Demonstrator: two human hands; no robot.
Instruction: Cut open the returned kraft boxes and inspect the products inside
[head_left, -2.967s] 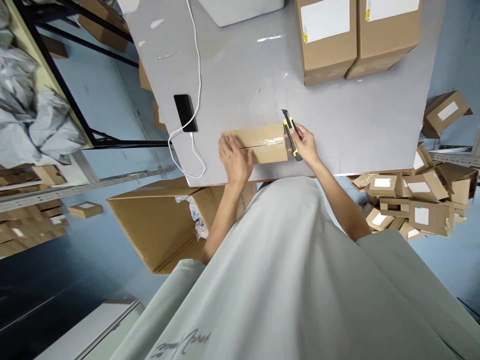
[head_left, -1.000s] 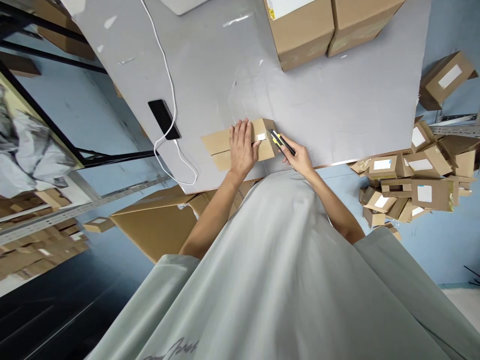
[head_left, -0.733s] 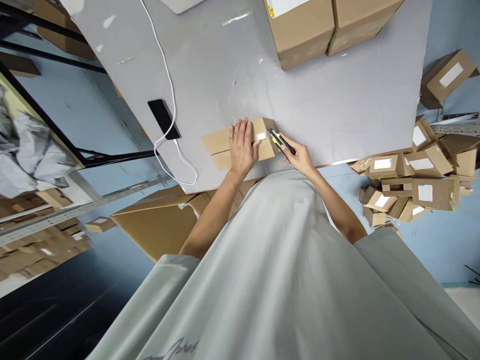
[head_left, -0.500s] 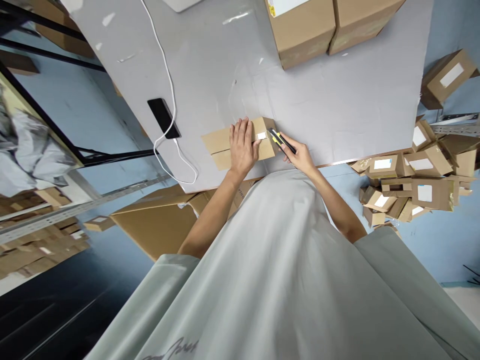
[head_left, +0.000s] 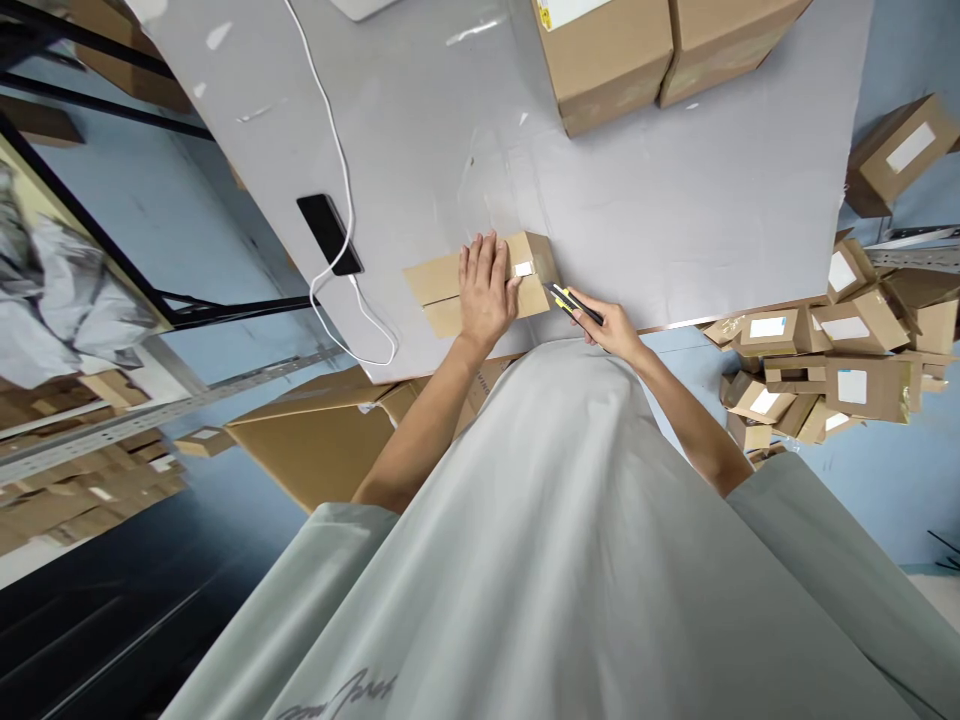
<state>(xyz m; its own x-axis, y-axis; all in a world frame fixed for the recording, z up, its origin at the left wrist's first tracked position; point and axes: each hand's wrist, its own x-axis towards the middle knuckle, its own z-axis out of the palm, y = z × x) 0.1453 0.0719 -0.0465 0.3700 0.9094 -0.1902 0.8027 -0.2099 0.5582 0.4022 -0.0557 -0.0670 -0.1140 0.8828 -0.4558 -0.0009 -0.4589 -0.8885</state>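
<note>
A brown oblong cardboard box is lying near the frame's centre on a grey tabletop. The left hand is resting flat across its top. The right hand is gripping a black-and-yellow utility knife at the box's right end. A flat black phone is lying left of centre.

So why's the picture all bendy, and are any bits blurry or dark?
Head view: probably a wide lens, since the shirt stretches toward the edges; head view: the bottom left is very dark; head view: the boxes at far left look smeared, while the knife looks fairly crisp.
</note>
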